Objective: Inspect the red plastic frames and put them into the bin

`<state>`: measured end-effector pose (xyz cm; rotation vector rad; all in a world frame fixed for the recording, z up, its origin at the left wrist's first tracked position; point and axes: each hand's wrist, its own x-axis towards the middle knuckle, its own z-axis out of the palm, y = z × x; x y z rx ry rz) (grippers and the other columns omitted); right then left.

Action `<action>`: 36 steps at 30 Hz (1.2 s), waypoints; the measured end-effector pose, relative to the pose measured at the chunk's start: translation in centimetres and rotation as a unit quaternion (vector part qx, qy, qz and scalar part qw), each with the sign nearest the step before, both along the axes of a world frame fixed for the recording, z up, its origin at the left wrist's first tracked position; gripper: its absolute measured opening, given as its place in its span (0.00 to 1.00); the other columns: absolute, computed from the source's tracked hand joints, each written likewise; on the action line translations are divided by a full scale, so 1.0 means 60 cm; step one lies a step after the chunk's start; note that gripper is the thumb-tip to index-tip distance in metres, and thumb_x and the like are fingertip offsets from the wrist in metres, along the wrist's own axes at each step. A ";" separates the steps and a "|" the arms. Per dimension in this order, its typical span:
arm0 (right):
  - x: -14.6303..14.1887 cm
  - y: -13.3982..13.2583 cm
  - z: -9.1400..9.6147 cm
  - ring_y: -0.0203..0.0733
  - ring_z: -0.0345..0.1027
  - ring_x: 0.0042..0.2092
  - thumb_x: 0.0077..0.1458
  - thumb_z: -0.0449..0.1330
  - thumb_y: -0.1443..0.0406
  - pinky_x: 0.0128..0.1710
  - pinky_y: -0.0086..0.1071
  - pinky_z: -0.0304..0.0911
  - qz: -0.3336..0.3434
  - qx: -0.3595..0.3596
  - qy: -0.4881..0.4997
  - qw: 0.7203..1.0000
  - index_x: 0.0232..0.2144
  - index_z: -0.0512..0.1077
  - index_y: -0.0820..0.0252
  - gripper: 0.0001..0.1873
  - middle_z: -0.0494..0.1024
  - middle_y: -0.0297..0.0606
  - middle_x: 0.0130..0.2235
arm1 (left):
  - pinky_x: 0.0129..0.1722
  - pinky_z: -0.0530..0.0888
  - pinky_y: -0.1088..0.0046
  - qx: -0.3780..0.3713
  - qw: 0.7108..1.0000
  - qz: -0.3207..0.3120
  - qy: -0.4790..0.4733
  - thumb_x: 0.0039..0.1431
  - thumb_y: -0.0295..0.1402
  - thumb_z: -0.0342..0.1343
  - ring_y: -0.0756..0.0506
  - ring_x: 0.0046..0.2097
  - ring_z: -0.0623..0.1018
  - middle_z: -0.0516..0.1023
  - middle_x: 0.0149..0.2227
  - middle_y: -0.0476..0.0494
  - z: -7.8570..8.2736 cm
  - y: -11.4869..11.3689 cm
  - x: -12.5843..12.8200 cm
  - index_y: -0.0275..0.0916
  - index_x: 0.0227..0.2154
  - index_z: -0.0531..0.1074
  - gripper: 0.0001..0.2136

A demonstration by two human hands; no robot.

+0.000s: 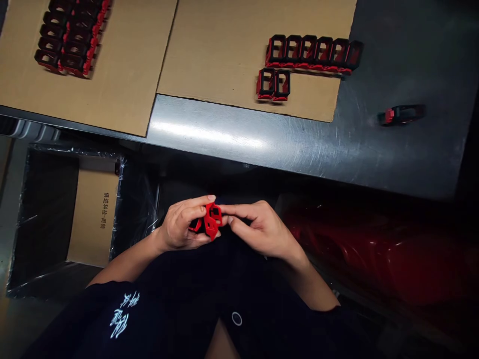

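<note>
Close to my body, my left hand (pixel 186 222) is closed around a small red plastic part (pixel 212 222) with openings in it. Something dark shows beside the red, partly covered by my left fingers. My right hand (pixel 258 227) meets the part's right edge with index finger and thumb, pinched close together; the other fingers are curled. On the cardboard sheet (pixel 224 60) above stand red-and-black frame-shaped pieces: a row of several (pixel 309 54), with a pair of frames (pixel 274 85) just below it.
More red-and-black frames (pixel 71 45) stand in rows on the left cardboard (pixel 119 94). A blurred black-and-red object (pixel 402 114) lies on the metal table (pixel 374 154). Below left is a carton lined with dark plastic (pixel 48 199); a glossy red surface (pixel 377 249) is at right.
</note>
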<state>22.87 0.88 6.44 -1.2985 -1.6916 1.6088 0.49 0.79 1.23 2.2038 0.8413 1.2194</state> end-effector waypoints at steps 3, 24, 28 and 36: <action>-0.001 0.001 0.003 0.40 0.79 0.30 0.59 0.60 0.68 0.33 0.30 0.70 -0.005 -0.011 0.001 1.000 0.49 0.82 0.54 0.17 0.86 0.32 0.32 | 0.42 0.86 0.62 0.000 1.000 -0.001 -0.001 0.49 0.40 0.73 0.39 0.50 0.84 0.81 0.52 0.34 0.000 0.001 0.001 0.41 0.55 0.64 0.33; -0.028 0.007 -0.005 0.31 0.60 0.22 0.62 0.56 0.65 0.24 0.28 0.53 -0.002 -0.049 -0.018 0.999 0.26 0.81 0.62 0.17 0.74 0.30 0.21 | 0.38 0.84 0.65 0.038 0.997 -0.028 0.055 0.56 0.46 0.67 0.39 0.47 0.85 0.81 0.50 0.26 -0.001 -0.003 -0.003 0.35 0.53 0.65 0.29; -0.020 0.013 -0.002 0.30 0.56 0.22 0.62 0.55 0.67 0.24 0.27 0.50 0.033 -0.067 -0.002 0.997 0.25 0.79 0.63 0.17 0.71 0.29 0.20 | 0.35 0.82 0.67 0.032 0.997 -0.033 0.056 0.57 0.49 0.66 0.39 0.46 0.85 0.82 0.49 0.27 -0.001 -0.002 -0.005 0.36 0.53 0.65 0.29; -0.001 0.017 -0.001 0.30 0.51 0.23 0.62 0.54 0.67 0.24 0.28 0.48 0.069 -0.104 0.052 0.991 0.26 0.78 0.64 0.17 0.64 0.28 0.21 | 0.35 0.83 0.68 0.028 0.997 -0.050 0.047 0.56 0.46 0.68 0.39 0.47 0.85 0.82 0.48 0.26 0.004 0.001 -0.003 0.36 0.54 0.64 0.30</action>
